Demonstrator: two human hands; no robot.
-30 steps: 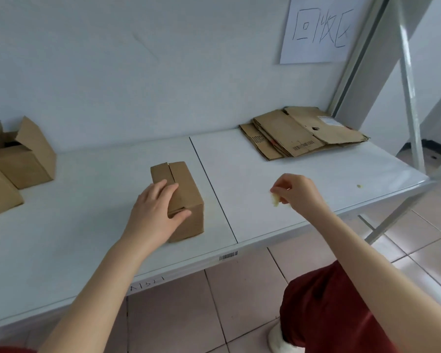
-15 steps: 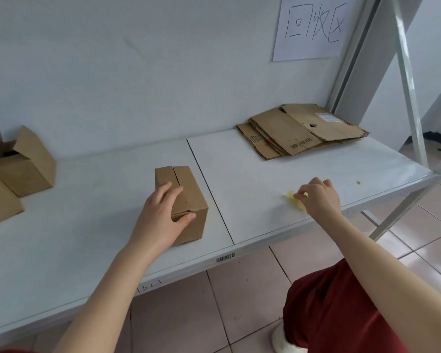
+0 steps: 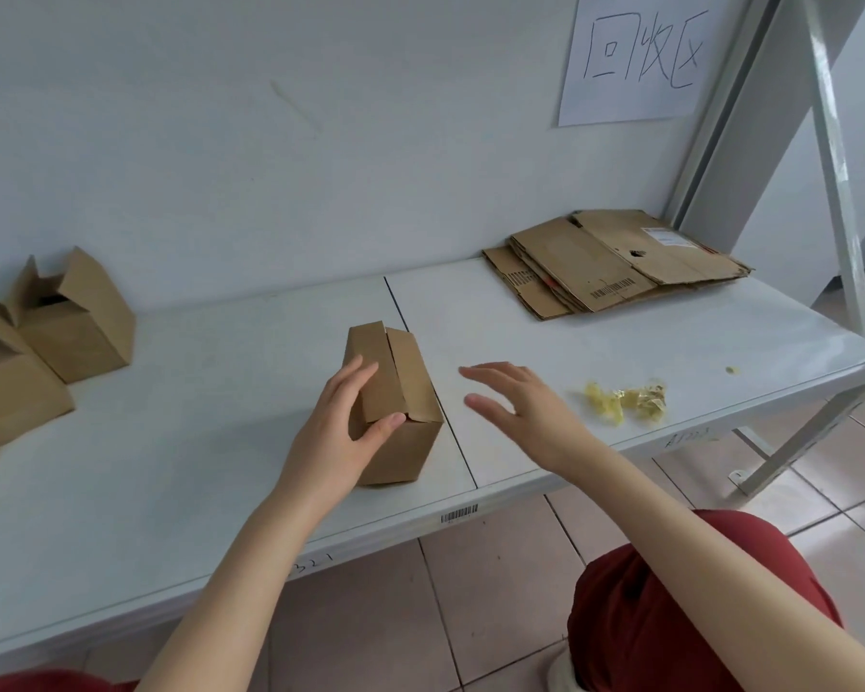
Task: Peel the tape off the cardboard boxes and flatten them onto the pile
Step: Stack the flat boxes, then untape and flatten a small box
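Observation:
A small brown cardboard box (image 3: 404, 387) stands on the white shelf (image 3: 221, 442), its top flaps lying closed with a seam down the middle. My left hand (image 3: 343, 432) grips its near left corner, thumb on the front edge. My right hand (image 3: 520, 407) hovers open just right of the box, fingers spread, holding nothing. Crumpled yellowish tape (image 3: 625, 399) lies on the shelf to the right of that hand. The pile of flattened cardboard (image 3: 615, 264) rests at the back right by the wall.
Several opened boxes (image 3: 71, 317) stand at the far left of the shelf. A tiny tape scrap (image 3: 731, 370) lies near the right edge. A paper sign (image 3: 640, 57) hangs on the wall. A slanted shelf post (image 3: 835, 167) rises at the right. Tiled floor lies below.
My right hand dropped the wad of tape on the shelf and swung back left toward the box, now open. My left hand stayed on the box.

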